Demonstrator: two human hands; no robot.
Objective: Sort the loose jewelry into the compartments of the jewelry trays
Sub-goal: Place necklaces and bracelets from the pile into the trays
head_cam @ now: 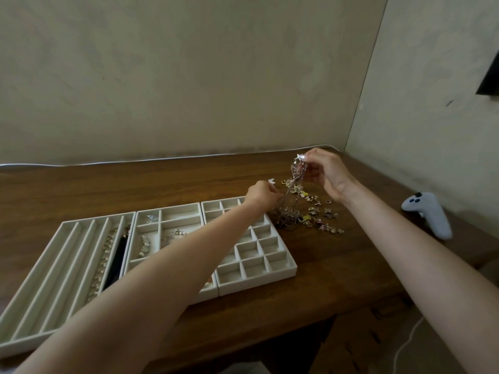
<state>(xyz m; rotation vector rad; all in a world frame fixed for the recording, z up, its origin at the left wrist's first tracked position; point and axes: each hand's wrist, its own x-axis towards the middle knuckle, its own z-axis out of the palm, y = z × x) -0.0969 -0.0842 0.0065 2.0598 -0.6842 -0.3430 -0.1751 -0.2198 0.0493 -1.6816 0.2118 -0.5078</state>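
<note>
Beside the grid tray (pixel 280 269), I record the right hand (pixel 328 172) pinching a tangled chain (pixel 293 176) aloft, the left hand (pixel 260 196) pinching its lower strands.

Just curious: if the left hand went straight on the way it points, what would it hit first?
Probably the tangle of thin silver chains dangling from the right hand; the left hand looks almost at them, though depth is unclear.

The chain (pixel 294 175) pinched in my right hand (pixel 324 174) is thin, shiny silver metal. Below my grip the loose jewelry (pixel 316 214) glints, glossy metal with enamel-bright bits. The table (pixel 189 182) under it is grained brown wood, smooth, softly sheened. Left of my grip the trays (pixel 259 283) look matt, velvety; right of it the controller (pixel 429 214) is matt plastic.
</note>
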